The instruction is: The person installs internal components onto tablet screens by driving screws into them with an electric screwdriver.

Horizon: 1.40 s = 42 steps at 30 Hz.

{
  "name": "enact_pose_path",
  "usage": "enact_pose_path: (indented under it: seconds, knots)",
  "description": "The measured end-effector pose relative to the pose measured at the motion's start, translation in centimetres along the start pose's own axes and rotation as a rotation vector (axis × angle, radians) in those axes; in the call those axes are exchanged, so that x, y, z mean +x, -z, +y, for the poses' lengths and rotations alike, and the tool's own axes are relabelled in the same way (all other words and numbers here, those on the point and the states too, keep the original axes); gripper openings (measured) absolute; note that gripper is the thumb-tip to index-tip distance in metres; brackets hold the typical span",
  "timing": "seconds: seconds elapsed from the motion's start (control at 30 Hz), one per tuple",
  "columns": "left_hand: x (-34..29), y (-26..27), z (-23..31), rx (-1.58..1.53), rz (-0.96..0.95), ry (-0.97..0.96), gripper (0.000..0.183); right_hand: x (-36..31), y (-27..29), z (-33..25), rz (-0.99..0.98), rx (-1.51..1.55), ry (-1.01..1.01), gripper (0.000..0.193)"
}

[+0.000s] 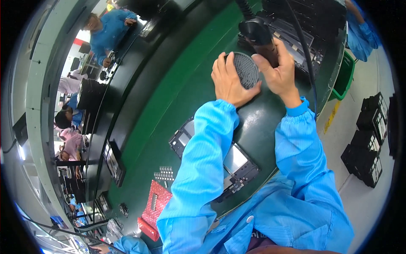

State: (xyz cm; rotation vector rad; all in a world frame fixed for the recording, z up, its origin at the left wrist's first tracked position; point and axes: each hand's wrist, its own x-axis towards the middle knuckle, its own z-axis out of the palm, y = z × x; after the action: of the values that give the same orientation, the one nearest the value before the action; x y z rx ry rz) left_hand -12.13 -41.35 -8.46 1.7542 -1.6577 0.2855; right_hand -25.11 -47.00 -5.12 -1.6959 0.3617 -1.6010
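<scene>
With our left hand [228, 84] we hold the round mesh disc [244, 71] above the bench [146, 144], beyond the flat device [237, 161]; the fingers are curled over its left edge and the thumb rests at its lower right rim. Our right hand [281, 75] is just beside the disc, beyond the flat device and to its right, with the fingers and thumb clamped around the black nozzle [263, 42], whose ribbed hose [244, 9] runs farther away from the flat device. The flat device lies on the bench below our left blue sleeve [196, 148], which crosses it; a dark panel [181, 139] shows on the sleeve's other side, and we cannot tell whether it is the same piece. To the left of the flat device we have small metal parts [164, 173] set out in rows, and, nearer to us, a red bubble pouch [154, 205]. Farther left of the flat device, a black frame [112, 163] leans at the bench's far edge. Well to the right of the flat device, off the bench, are a green bin [346, 76] and, on the floor, black crates [367, 148].
</scene>
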Motion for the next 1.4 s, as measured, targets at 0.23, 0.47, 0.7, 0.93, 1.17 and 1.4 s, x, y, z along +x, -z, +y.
enact_pose_path:
  seconds: [0.23, 0.47, 0.7, 0.93, 1.17, 1.4]
  knots:
    - [1.5, -0.3, -0.8, 0.05, -0.113, 0.201, 0.094, -0.2, 0.0, -0.2, -0.047, 0.049, -0.092, 0.045]
    - [0.6, 3.4, 1.5, 0.227, -0.41, 0.462, 0.091, -0.1, 0.0, 0.2, -0.02, 0.029, -0.04, 0.039]
    - [-3.5, 10.3, 4.1, 0.106, -0.845, 0.606, 0.054, 0.2, 0.1, 0.4, 0.027, -0.115, 0.093, 0.041]
    - [-7.9, 7.0, 5.0, 0.15, -0.553, -0.09, 0.062, 1.6, -0.5, 3.3, 0.053, 0.098, 0.366, 0.047]
    - [-6.9, 7.6, 5.6, 0.042, -0.529, -0.105, 0.059, -0.1, 0.1, 0.9, -0.04, -0.106, -0.026, 0.04]
    - [-2.2, 5.6, -0.4, 0.104, -0.392, 0.262, 0.026, 0.1, 0.0, 1.1, -0.032, -0.175, 0.051, 0.042]
